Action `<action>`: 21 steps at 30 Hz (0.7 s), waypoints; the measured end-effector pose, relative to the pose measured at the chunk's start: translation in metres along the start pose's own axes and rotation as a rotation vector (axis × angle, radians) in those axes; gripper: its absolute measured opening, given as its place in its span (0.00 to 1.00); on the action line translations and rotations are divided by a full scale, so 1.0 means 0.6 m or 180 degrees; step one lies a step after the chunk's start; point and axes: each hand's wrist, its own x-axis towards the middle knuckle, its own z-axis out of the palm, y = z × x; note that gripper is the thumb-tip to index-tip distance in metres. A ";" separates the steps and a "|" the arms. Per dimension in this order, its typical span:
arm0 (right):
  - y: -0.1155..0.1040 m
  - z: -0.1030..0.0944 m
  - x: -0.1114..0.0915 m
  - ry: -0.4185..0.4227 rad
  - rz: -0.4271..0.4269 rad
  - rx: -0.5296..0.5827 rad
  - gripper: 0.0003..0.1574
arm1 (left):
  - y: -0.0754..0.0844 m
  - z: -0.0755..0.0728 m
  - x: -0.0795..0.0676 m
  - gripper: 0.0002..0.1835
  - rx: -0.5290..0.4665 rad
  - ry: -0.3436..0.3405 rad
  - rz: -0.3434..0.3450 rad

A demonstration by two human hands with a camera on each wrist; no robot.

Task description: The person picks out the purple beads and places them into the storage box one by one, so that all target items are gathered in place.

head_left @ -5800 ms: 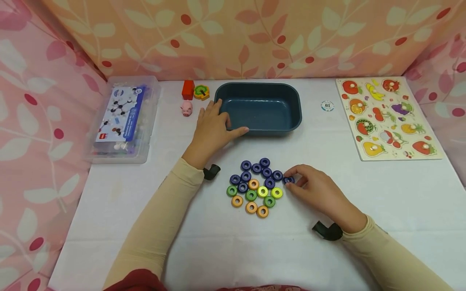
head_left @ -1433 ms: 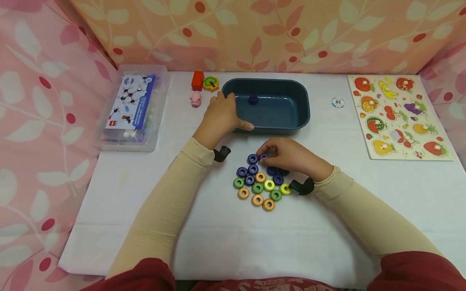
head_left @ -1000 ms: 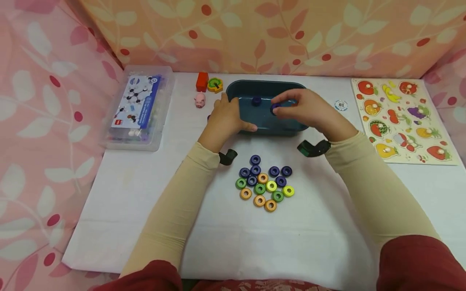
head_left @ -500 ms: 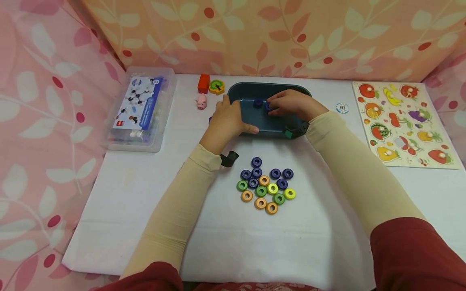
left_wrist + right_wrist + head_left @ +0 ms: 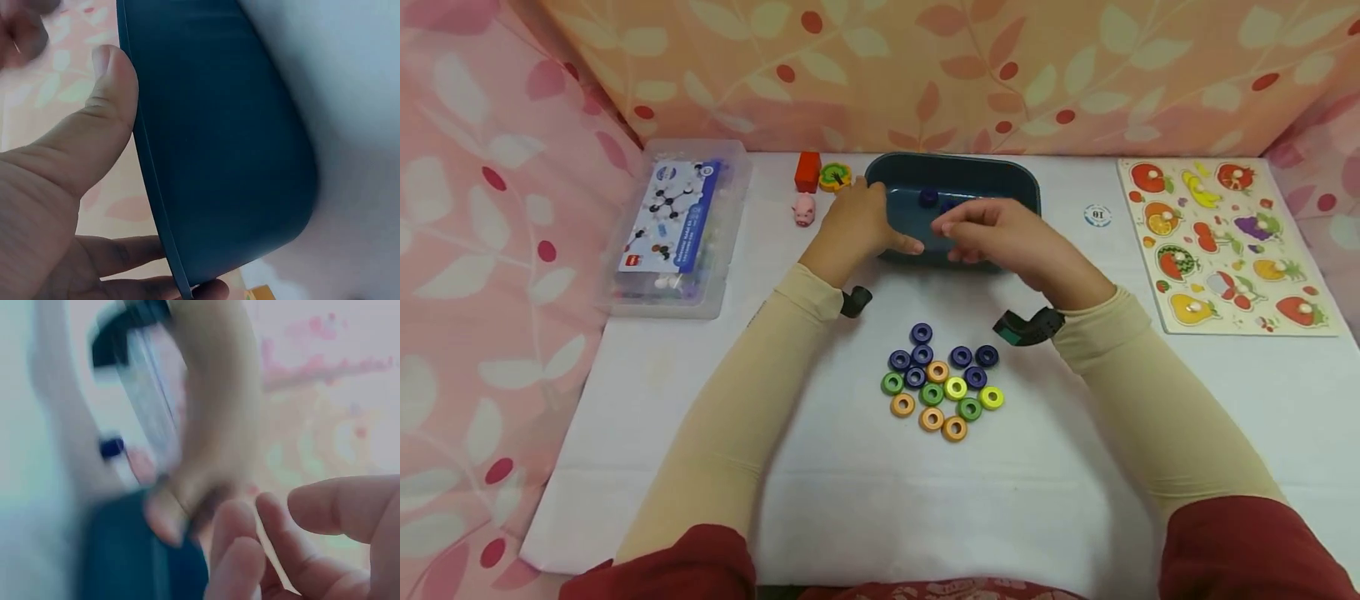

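Right hand [image 5: 1000,237] first: its fingers [image 5: 325,506] hang loose and slightly spread, nothing pinched between them in the blurred wrist view, and the hand hovers over the near rim of the dark blue tub [image 5: 1022,179]. Left hand [image 5: 857,225] grips that tub at its left end, thumb [image 5: 109,94] laid along the outer wall, the other fingers hooked over the rim on the inner side.

Inside the tub, 2 dark blue rings [image 5: 929,197] lie on the floor near the back wall, close together; the right hand hides part of the basin, so I cannot tell whether more sit under it.

Out on the white tabletop [image 5: 850,500], the cluster of rings [image 5: 942,385] waits just in front of the person. I count 6 dark blue ones [image 5: 921,333] along its far side, and nearer the person 3 green, 2 yellow-green and 4 orange, touching or just beside each other.

So, as a judgement: the moving of blue rings into the tub is early on, with 2 in and about 6 blue left in the pile, and none of the other colours yet lifted out.

Further out: a clear plastic box [image 5: 673,229] at the left, a red block [image 5: 807,171], a small pink pig [image 5: 803,209], a round chip [image 5: 1097,215] and a fruit puzzle board [image 5: 1221,242] at the right.
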 end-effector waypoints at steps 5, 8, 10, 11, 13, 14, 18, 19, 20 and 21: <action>0.010 0.074 0.012 -0.0571 -0.0049 -0.0028 0.22 | -0.006 -0.021 0.018 0.65 0.0061 -0.0040 0.0006; 0.016 0.116 0.054 -0.0776 -0.0117 0.0081 0.27 | -0.009 -0.028 0.025 0.65 0.0090 -0.0090 0.0065; 0.018 0.137 0.089 -0.0787 -0.0174 0.0156 0.32 | -0.011 -0.029 0.027 0.63 0.0065 -0.0116 0.0157; 0.020 0.145 0.106 -0.0784 -0.0215 0.0186 0.33 | -0.012 -0.029 0.027 0.62 0.0059 -0.0133 0.0210; 0.024 0.156 0.136 -0.0764 -0.0378 -0.0028 0.34 | -0.011 -0.025 0.028 0.60 0.0047 -0.0163 0.0320; 0.026 0.160 0.148 -0.0740 -0.0439 -0.0110 0.34 | -0.010 -0.023 0.028 0.59 0.0060 -0.0178 0.0368; 0.028 0.169 0.172 -0.0654 -0.0705 -0.0415 0.29 | -0.003 -0.019 0.027 0.59 0.0109 -0.0260 0.0427; 0.028 0.171 0.175 -0.0622 -0.0717 -0.0304 0.29 | -0.001 -0.019 0.027 0.60 0.0122 -0.0268 0.0425; 0.027 0.173 0.177 -0.0594 -0.0735 -0.0251 0.30 | 0.000 -0.019 0.026 0.60 0.0115 -0.0270 0.0418; 0.026 0.175 0.180 -0.0574 -0.0764 -0.0207 0.30 | 0.001 -0.019 0.025 0.59 0.0106 -0.0262 0.0414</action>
